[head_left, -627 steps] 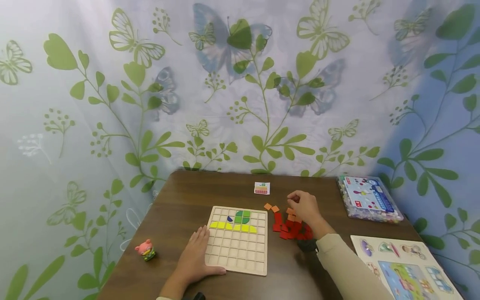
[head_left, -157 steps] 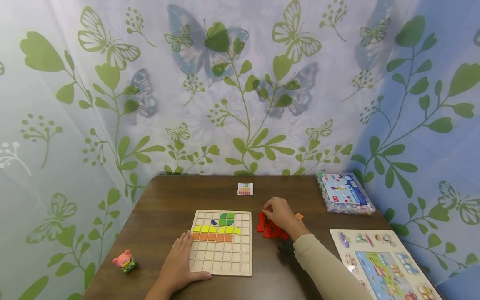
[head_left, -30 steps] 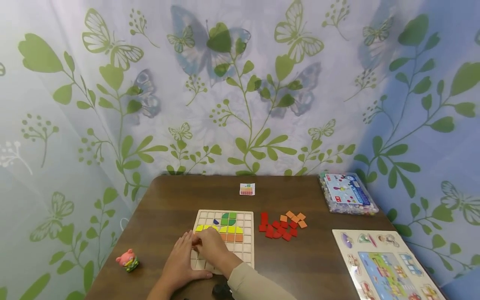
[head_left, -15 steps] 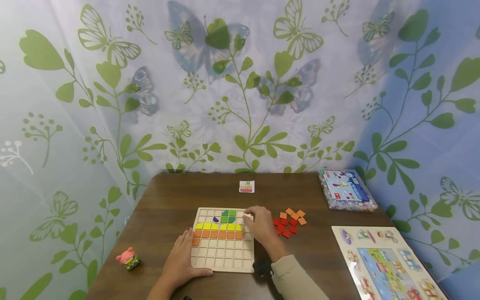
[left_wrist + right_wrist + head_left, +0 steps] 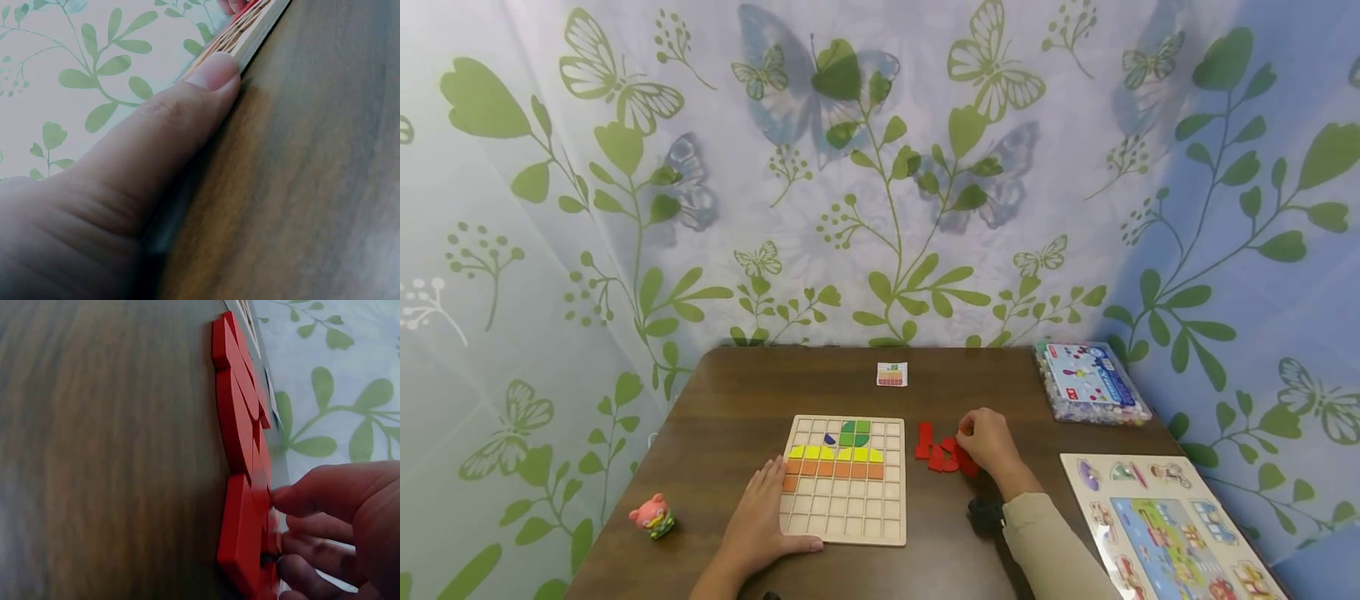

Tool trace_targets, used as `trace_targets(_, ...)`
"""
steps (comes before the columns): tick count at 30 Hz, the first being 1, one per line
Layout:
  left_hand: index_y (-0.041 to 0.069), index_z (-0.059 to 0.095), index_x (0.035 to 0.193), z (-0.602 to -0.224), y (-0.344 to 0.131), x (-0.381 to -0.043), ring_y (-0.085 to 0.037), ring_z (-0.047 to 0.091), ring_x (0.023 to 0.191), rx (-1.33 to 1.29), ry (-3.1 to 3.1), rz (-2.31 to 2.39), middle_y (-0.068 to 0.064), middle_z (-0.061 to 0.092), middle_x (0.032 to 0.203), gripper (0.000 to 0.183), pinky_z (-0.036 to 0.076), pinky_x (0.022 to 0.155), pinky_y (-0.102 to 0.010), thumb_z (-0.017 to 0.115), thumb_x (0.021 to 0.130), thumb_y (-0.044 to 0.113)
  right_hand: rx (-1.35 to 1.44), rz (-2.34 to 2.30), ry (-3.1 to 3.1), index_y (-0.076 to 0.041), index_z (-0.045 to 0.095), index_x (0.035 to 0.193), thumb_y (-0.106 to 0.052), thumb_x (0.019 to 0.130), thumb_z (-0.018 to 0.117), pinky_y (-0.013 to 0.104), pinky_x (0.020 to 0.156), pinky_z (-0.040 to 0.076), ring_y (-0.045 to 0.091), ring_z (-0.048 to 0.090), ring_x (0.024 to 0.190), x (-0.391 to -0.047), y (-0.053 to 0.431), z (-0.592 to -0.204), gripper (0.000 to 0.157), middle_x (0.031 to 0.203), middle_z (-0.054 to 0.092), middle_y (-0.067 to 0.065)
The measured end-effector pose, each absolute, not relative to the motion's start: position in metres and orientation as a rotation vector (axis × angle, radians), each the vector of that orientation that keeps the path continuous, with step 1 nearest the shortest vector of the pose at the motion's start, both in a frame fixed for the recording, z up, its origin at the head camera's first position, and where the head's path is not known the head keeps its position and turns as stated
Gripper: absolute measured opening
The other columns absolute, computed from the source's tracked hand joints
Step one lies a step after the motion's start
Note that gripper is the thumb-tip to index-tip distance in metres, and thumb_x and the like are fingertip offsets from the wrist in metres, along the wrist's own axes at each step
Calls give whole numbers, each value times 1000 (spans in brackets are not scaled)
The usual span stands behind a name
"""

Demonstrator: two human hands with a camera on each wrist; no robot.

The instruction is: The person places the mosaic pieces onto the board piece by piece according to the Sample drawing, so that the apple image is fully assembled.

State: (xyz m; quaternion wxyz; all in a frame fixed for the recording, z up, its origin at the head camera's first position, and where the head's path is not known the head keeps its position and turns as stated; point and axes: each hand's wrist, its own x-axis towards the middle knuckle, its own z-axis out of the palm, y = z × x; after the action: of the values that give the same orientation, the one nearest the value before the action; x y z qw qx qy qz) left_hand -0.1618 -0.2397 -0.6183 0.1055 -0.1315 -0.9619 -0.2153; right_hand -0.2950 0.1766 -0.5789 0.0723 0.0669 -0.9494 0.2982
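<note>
In the head view my left hand [image 5: 758, 517] lies along the left edge of a wooden grid board [image 5: 850, 529], fingers straight. Its thumb [image 5: 206, 78] touches the board's near corner in the left wrist view. Green tiles [image 5: 854, 433], a dark blue piece [image 5: 829, 439], a row of yellow tiles [image 5: 857, 455] and orange tiles [image 5: 842, 470] sit in the grid. One more orange tile [image 5: 789, 484] lies a row below. My right hand [image 5: 992, 440] is over the loose red tiles [image 5: 240, 519], thumb and fingertips apart right at them, hiding the loose orange tiles.
A small picture card [image 5: 892, 374] lies behind the board. At the back right stands a clear box of beads [image 5: 1093, 383], with a picture puzzle board [image 5: 1172, 525] nearer. A pink toy figure [image 5: 653, 517] stands at the left.
Over about twenty seconds, orange tiles came onto the board below the yellow row. In the last second my right hand left the board for the loose tiles; the left hand stayed.
</note>
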Motion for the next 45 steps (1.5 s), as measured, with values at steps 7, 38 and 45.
trace_targets(7, -12, 35, 157, -623, -241, -160, -44, 30, 151, -389, -2837, -639, -28, 35, 163, 150, 24, 123, -56, 73, 59, 94, 160, 831, -2930, -4, 72, 82, -7, 82, 83, 50, 75, 58, 29, 60, 82, -298, 165, -582, 11, 86, 61, 7)
trace_targets(38, -10, 34, 159, -613, -240, -165, -42, 28, 153, -361, -2847, -658, -27, 33, 164, 148, 22, 124, -57, 73, 60, 93, 1024, 910, -2692, -15, 76, 88, -17, 92, 86, 17, 66, 50, 0, 53, 74, -223, -29, -571, 11, 82, 62, -10)
trace_targets(45, -11, 33, 159, -616, -241, -163, -43, 27, 153, -373, -2860, -655, -28, 33, 164, 149, 21, 124, -56, 71, 60, 95, 1005, 751, -2719, -12, 79, 95, -19, 91, 86, 24, 74, 53, 6, 57, 79, -219, -53, -578, 11, 84, 64, -9)
